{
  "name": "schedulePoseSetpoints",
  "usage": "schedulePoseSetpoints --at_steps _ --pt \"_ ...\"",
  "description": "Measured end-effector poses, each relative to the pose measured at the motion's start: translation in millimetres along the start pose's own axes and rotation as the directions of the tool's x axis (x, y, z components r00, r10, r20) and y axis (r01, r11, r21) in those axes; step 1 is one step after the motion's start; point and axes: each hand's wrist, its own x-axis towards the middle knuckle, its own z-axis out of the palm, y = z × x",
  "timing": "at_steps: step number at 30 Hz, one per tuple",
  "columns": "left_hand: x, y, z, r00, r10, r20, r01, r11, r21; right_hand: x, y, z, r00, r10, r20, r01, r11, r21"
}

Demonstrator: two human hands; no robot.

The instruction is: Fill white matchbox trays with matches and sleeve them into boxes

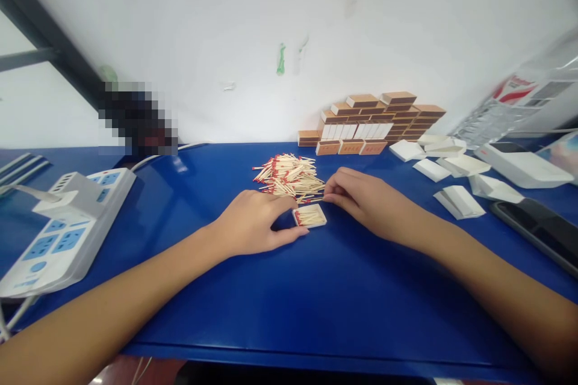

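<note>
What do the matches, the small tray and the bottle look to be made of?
Matches: probably wood, matte; pale sticks with red heads.
Small tray: likely card, matte white, thin-walled.
Bottle: apparently clear plastic, glossy; see-through, ridged body.

The table (280, 301) has a smooth, glossy surface which looks painted. The matches (289, 177) are of plain, matt wood. The tray (316, 225) seems to be matt white card, and the boxes (368, 111) are of cardboard. The power strip (97, 225) is of smooth plastic, the bottle (517, 96) of clear, shiny plastic. The wall (203, 42) looks matt.
</note>
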Motion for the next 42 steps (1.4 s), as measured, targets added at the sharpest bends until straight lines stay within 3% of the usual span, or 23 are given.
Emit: schedulePoseSetpoints --at_steps 7,12,16,23,33,42 --pt "0.3 -0.3 1.2 0.999 -0.018 -0.028 0.018 1.000 -0.008 -3.1 -18.0 1.0 0.997 -0.054 0.053 0.049 0.994 0.094" --pt "-1.9 6.8 2.7 0.997 0.069 0.039 -0.066 0.996 -0.066 4.4 -20.9 12.6 0.996 -0.010 -0.094 0.021 0.994 0.110" --pt "-2.4 9.9 3.4 0.992 0.103 0.073 -0.094 0.989 -0.111 11.4 -13.2 19.6 0.998 0.016 -0.064 -0.012 0.998 0.068" --pt "0.9 1.3 -1.4 0.999 0.014 0.045 -0.012 0.999 -0.046 10.4 -3.0 19.3 0.998 -0.013 -0.062 0.018 0.997 0.079" --pt "-0.1 2.8 0.3 0.997 0.054 0.049 -0.051 0.997 -0.063 11.9 -1.6 20.6 1.000 -0.021 -0.015 0.022 0.995 0.096" --pt "0.2 1.8 0.7 0.999 -0.037 -0.023 0.037 0.999 0.020 0.5 -11.8 0.3 0.998 -0.053 0.038 0.051 0.997 0.053"
